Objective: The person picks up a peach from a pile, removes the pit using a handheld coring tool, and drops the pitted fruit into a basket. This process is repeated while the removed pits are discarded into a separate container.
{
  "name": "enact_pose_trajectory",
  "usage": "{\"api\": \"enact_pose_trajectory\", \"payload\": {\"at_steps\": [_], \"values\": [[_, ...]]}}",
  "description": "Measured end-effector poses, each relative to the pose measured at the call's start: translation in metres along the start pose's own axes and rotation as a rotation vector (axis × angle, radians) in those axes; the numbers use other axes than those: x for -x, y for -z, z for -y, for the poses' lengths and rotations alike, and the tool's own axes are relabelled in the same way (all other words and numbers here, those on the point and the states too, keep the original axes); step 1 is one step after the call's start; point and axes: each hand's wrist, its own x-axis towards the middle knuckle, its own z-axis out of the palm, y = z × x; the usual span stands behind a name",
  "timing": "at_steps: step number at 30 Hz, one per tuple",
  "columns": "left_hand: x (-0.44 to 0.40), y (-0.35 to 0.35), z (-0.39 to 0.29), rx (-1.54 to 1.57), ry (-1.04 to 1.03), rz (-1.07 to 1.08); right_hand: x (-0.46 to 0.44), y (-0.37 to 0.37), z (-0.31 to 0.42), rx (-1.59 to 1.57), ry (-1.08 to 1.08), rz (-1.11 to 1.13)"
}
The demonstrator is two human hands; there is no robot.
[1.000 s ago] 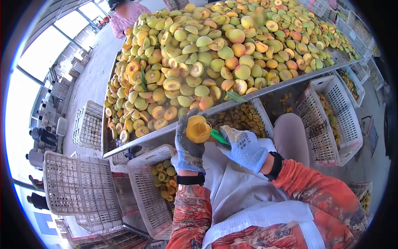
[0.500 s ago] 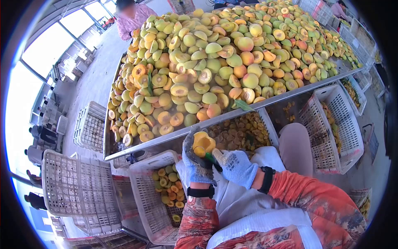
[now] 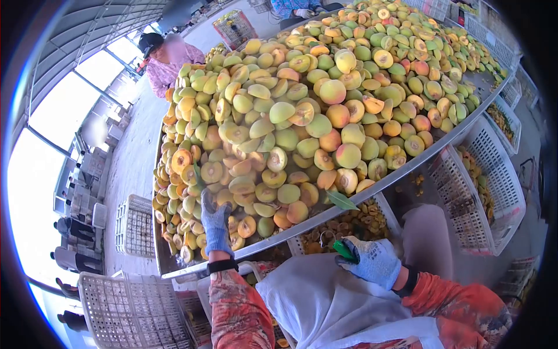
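My left hand (image 3: 217,222), in a blue-grey glove, reaches over the near edge of a metal table (image 3: 261,244) into a heap of peach halves (image 3: 279,142). Its fingers are spread and touch the fruit; none shows in its grip. In my gloved right hand (image 3: 375,262) is a pitting knife (image 3: 347,250) with a green handle and a curved metal loop at its tip. That hand is closed round the handle, above my lap. Below the table's edge, near the loop, a crate (image 3: 388,212) holds small brownish-yellow pieces.
White plastic crates stand at the right (image 3: 505,200) and lower left (image 3: 131,308), another farther left (image 3: 135,224). A long green leaf (image 3: 342,200) lies at the table's rim. Across the heap are a person in pink (image 3: 165,67) and one with blue sleeves (image 3: 296,7).
My left hand has moved from my right hand forward to the heap; the cut peach half it held is gone from it. The right hand has moved right with the knife. The view has shifted.
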Motion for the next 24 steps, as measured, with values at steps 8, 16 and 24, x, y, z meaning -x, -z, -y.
{"api": "enact_pose_trajectory", "payload": {"at_steps": [8,16,24], "values": [[0.019,-0.088,-0.036,-1.160,-0.051,-0.093,0.009,0.017,-0.024,-0.135,-0.058,0.008],[0.145,-0.023,-0.059,0.872,0.328,0.097,0.010,0.027,0.058,0.018,0.172,0.092],[0.231,-0.020,-0.071,1.029,0.441,0.187,0.023,-0.016,0.094,0.139,0.402,0.068]]}}
